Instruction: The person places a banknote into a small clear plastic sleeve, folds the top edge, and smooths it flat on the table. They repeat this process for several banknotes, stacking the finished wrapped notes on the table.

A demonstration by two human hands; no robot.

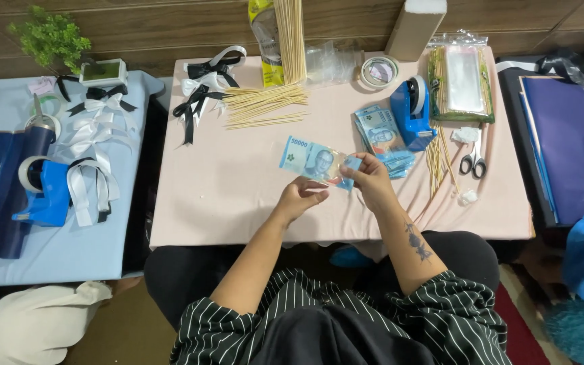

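The blue banknote [312,161] is held just above the pink worktop [224,196], in front of the blue tape dispenser [411,111]. The right hand [371,177] is pinched shut on the note's right end, where that end looks folded or rolled. The left hand [300,197] sits just below the note, fingers curled together under its lower edge; whether it actually grips the note I cannot tell.

Judging from how things lie, the work looks at an early stage. Most of the note is still flat, and only the end by the right hand appears turned over. A small stack of further banknotes [378,130] waits just left of the tape dispenser, flat and untouched. A loose bunch of wooden skewers [265,105] lies well to the left of the dispenser, with black and white ribbon bows [204,84] beyond them. More skewers and a pair of scissors [471,162] lie to the dispenser's right. No note is fixed to a skewer as far as I can see.
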